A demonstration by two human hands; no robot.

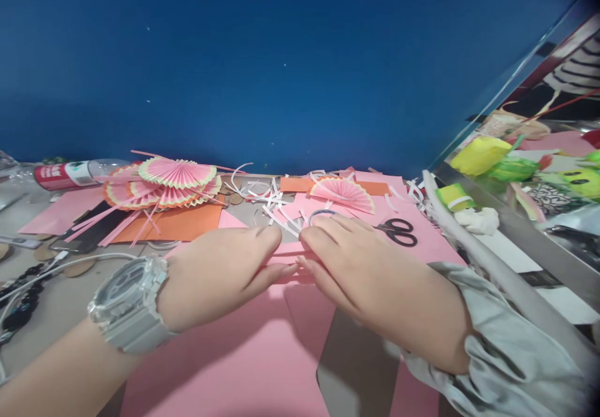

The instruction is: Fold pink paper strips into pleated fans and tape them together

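So both hands are right on the pink paper (262,348), which lies flat on the table (60,304) straight ahead of the person and runs from the bottom of the view up to the fingertips. The bit that matters is the folded edge (291,256) at the far end of the sheet. It's a narrow pleat whose long axis goes left to right, across the body, and it sits exactly between the two hands.

The left hand (220,273) (the one with the chunky watch (129,301)) comes in from the left, and the right hand (370,279), in a grey sleeve, comes in from the right. Their fingertips almost meet in the middle. Both are nearly closed, thumb on top and fingers below, pinching that pleat. Neither is nearer than the other. They're pretty much mirrored on it.

The paper itself looks thin, matte and plain pink, creased near the top. A second pink piece shows lower right with a gap of bare table between them.

Other stuff is beyond the hands, well apart from the fold: black scissors (398,231) off to the right, a small pink fan (344,193) just behind, a stack of bigger pleated fans (164,182) on orange paper (182,223) to the left, and white paper trimmings (267,201) scattered about.
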